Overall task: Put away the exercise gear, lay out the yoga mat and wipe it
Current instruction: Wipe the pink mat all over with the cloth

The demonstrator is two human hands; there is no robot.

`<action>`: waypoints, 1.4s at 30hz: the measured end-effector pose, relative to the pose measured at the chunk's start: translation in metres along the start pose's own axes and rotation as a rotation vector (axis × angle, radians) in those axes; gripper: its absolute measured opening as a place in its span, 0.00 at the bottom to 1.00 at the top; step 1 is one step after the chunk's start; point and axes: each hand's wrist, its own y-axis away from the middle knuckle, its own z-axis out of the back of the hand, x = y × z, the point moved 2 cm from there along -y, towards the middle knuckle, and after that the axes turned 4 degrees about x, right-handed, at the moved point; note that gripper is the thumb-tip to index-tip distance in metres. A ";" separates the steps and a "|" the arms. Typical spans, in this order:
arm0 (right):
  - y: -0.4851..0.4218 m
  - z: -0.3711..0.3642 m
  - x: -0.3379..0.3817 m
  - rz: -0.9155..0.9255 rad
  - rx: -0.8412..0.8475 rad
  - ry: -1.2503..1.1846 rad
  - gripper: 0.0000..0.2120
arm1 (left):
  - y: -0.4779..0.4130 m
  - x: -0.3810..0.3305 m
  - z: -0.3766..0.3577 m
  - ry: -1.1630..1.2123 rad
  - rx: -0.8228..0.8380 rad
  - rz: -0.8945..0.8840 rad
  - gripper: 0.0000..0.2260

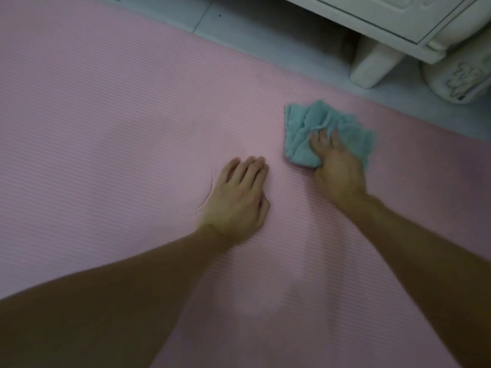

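A pink ribbed yoga mat (106, 115) lies unrolled on the floor and fills most of the view. My left hand (237, 197) presses flat on the mat near the middle, fingers straight and together, and the mat creases beside it. To its right, my right hand (336, 168) rests on a crumpled teal cloth (300, 128) and presses it against the mat, fingers sunk into its folds. The cloth lies close to the mat's far edge.
Pale floor tiles (252, 35) run beyond the mat's far edge. A white cabinet (398, 17) stands at the top right on a white foot (372, 65). A white slipper with a pale green pattern (462, 78) lies at the right edge.
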 end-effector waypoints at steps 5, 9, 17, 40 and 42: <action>0.081 -0.040 0.027 0.093 -0.085 -0.037 0.33 | 0.001 -0.002 0.004 0.017 0.031 -0.043 0.23; 0.162 -0.066 0.051 0.195 -0.012 -0.038 0.28 | 0.007 0.000 0.002 -0.042 0.117 -0.059 0.25; 0.182 -0.070 0.058 0.217 -0.009 0.018 0.30 | 0.008 -0.003 0.003 -0.120 0.236 -0.056 0.26; 0.294 -0.086 0.084 0.392 0.089 -0.234 0.28 | 0.108 -0.029 0.009 0.098 0.158 -0.052 0.26; 0.319 -0.093 0.082 0.477 0.138 -0.259 0.28 | 0.108 -0.028 0.005 0.080 0.106 -0.056 0.21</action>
